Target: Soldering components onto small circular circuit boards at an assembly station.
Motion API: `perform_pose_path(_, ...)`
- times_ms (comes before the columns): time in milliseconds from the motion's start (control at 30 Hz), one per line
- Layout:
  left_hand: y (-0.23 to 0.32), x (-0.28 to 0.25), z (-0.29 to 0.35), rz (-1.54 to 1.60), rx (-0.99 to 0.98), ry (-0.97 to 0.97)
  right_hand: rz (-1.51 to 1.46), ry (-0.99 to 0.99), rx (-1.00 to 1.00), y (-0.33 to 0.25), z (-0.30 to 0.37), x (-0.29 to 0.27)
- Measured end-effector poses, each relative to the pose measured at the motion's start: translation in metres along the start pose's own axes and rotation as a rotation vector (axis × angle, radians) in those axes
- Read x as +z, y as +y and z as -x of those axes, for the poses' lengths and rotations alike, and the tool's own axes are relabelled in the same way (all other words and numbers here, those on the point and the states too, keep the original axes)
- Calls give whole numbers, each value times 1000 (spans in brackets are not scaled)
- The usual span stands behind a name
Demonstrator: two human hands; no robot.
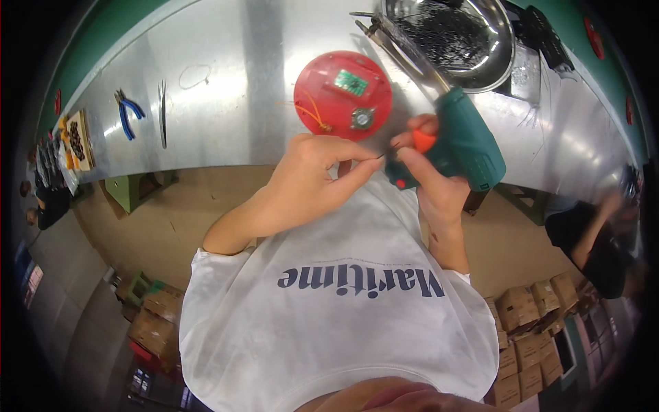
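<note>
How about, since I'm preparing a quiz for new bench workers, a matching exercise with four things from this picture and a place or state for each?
Things
1. red round plate
2. blue-handled metal pliers
3. shiny round metal bowl
4. teal gun-shaped tool

Places or states
A. left of the slim metal tweezers
B. in the right hand
C. holding thin black pieces
D. bearing a small green circuit board

Pairs: 1-D, 2-A, 3-C, 4-B
</note>
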State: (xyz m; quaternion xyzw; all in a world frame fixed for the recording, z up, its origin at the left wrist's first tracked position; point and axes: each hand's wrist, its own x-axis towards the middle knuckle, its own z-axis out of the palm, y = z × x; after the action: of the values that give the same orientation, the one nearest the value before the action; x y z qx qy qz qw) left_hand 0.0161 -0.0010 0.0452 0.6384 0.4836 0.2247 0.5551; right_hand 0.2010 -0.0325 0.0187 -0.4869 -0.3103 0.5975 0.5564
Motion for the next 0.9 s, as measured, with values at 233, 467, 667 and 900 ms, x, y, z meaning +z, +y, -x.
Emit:
perform_pose_path(233, -19, -1, 14, 75, 63, 38, 100, -82, -98, 11, -7, 14)
perform_pose_path(467, -29, -14, 20, 55, -70, 92, 46, -41, 0, 7, -7, 19)
perform_pose_path(667, -65, -12, 11, 252, -257, 466, 21, 12, 60, 9, -9, 14)
perform_pose_path(900, -58, -6, 2, 206, -36, 482, 14, -9, 67, 14, -10, 14)
